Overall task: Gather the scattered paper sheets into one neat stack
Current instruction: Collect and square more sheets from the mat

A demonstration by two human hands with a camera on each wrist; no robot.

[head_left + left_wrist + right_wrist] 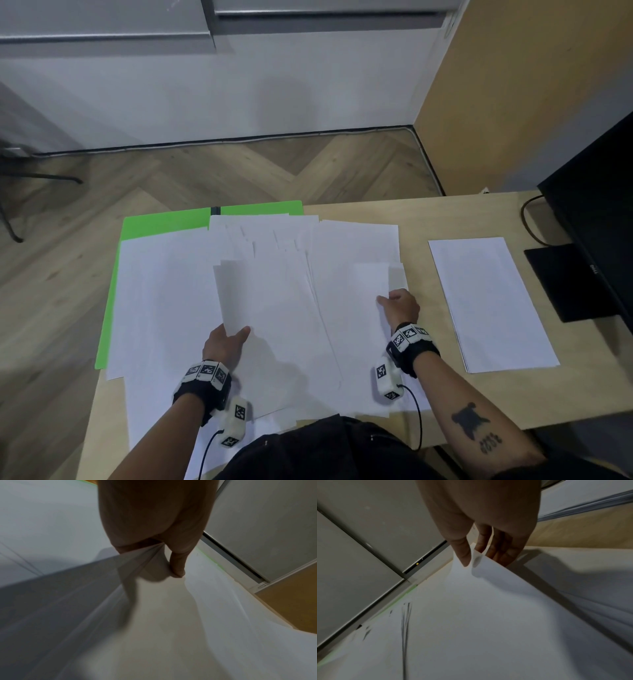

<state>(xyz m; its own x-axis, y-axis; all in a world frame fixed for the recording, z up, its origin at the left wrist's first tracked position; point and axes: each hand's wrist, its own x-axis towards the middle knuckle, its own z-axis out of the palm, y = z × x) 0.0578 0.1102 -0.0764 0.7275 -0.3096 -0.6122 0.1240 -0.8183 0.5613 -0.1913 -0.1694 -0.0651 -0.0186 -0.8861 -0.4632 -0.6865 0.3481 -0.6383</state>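
Paper sheets (274,308) pinched between fingers (464,553), both hands

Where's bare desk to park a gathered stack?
Free: the desk strip between the loose sheets and the tidy stack; the far edge behind that stack, up to the monitor cable. Crowded: everything left of the strip, over the green folder.

The paper sheets (281,308) are plain white, as is the stack (489,305) to the right. The folder (161,222) beneath them is bright green. The table (428,212) is pale wood, the floor (205,171) herringbone brown, the monitor (599,205) black. Both wristbands (205,371) carry black-and-white square codes.
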